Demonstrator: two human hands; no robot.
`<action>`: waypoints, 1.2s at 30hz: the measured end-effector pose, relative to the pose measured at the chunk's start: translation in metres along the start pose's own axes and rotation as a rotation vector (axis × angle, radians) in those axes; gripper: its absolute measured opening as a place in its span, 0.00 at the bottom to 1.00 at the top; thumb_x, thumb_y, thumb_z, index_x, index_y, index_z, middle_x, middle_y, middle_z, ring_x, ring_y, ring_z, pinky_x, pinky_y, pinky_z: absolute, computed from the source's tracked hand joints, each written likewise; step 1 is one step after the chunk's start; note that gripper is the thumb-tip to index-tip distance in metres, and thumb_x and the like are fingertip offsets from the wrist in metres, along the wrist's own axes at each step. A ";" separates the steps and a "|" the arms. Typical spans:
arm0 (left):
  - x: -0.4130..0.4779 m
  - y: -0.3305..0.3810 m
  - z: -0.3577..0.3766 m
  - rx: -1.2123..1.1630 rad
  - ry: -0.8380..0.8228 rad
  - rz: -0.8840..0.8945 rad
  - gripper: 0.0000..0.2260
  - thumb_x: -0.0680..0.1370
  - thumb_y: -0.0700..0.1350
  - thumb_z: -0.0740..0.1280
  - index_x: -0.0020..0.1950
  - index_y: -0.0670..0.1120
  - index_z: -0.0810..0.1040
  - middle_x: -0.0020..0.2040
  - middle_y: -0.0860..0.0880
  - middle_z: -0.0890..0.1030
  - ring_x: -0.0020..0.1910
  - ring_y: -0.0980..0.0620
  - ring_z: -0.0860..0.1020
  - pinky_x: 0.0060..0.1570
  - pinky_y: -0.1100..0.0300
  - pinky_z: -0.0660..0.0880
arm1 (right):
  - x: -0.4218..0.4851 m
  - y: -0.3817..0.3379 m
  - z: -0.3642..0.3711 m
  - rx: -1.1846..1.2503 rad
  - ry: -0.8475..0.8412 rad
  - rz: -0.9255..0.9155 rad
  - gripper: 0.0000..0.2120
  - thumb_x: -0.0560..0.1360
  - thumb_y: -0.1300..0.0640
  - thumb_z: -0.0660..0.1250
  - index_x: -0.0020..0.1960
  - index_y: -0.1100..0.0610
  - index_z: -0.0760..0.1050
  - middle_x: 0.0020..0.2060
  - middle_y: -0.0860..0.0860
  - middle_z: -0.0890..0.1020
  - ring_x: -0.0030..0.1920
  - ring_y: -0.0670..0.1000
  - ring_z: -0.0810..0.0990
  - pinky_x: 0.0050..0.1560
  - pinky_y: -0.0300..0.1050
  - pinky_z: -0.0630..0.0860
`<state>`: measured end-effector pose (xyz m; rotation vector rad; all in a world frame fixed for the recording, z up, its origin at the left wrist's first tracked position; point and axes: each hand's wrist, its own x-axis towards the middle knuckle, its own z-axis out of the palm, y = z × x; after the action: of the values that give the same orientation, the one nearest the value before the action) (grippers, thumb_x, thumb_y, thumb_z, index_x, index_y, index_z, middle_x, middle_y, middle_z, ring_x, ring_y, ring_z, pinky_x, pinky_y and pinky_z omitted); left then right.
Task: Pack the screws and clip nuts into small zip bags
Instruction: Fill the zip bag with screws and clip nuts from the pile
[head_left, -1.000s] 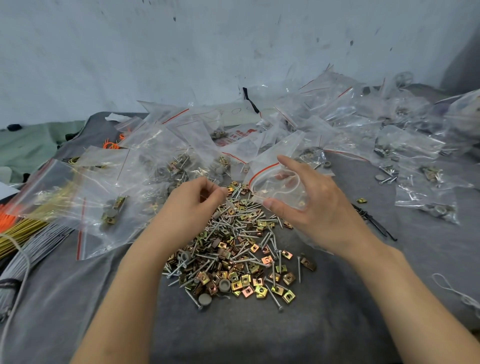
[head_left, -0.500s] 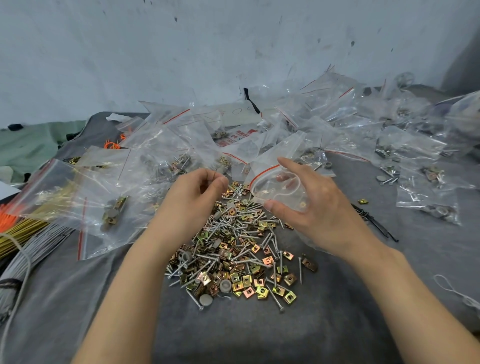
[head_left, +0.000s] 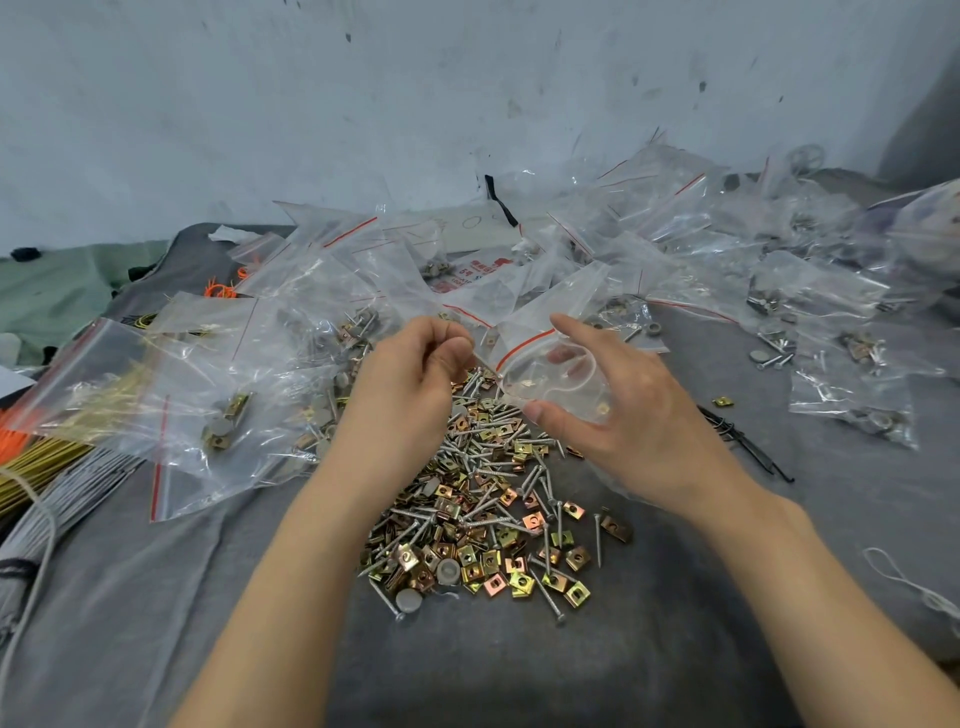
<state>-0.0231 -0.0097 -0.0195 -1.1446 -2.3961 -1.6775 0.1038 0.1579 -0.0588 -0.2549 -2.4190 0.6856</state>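
A heap of silver screws and gold clip nuts (head_left: 483, 499) lies on the grey cloth in front of me. My right hand (head_left: 623, 415) holds a small clear zip bag (head_left: 550, 364) with a red seal line, its mouth spread open between thumb and fingers, above the far end of the heap. A few clip nuts show inside the bag. My left hand (head_left: 410, 384) hovers just left of the bag's mouth with curled fingers pinching a thin screw, mostly hidden by the fingers.
Many clear zip bags (head_left: 234, 384), some filled with hardware, spread left, behind and right of the heap. Yellow, orange and grey cable ties (head_left: 47, 462) lie at the left edge. A black tie (head_left: 743, 441) and loose clip nut (head_left: 722, 400) lie at right.
My left hand rose from the heap and moved up toward the bag's mouth, fingers pinched. The right hand and bag stayed nearly in place.
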 end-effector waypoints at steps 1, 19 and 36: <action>-0.001 0.002 0.003 0.003 0.009 0.011 0.09 0.82 0.42 0.64 0.44 0.54 0.77 0.39 0.54 0.81 0.45 0.48 0.81 0.52 0.49 0.78 | 0.000 0.000 0.000 -0.001 0.001 -0.001 0.38 0.72 0.28 0.61 0.77 0.43 0.59 0.63 0.44 0.78 0.63 0.46 0.75 0.66 0.55 0.71; -0.004 0.020 0.024 -0.042 -0.069 0.068 0.06 0.81 0.45 0.66 0.56 0.53 0.80 0.46 0.57 0.84 0.47 0.63 0.80 0.47 0.72 0.73 | 0.000 -0.002 -0.003 0.003 -0.003 0.015 0.38 0.72 0.29 0.61 0.77 0.44 0.60 0.63 0.45 0.78 0.64 0.47 0.74 0.67 0.54 0.71; -0.001 -0.024 -0.013 0.456 -0.234 -0.046 0.07 0.82 0.51 0.62 0.58 0.55 0.78 0.47 0.61 0.79 0.44 0.65 0.76 0.42 0.69 0.70 | -0.001 -0.001 -0.005 -0.004 -0.006 0.038 0.38 0.72 0.27 0.59 0.77 0.42 0.59 0.65 0.44 0.77 0.67 0.46 0.71 0.67 0.47 0.67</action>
<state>-0.0404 -0.0252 -0.0334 -1.2607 -2.7535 -0.9615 0.1075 0.1589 -0.0557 -0.3020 -2.4270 0.6993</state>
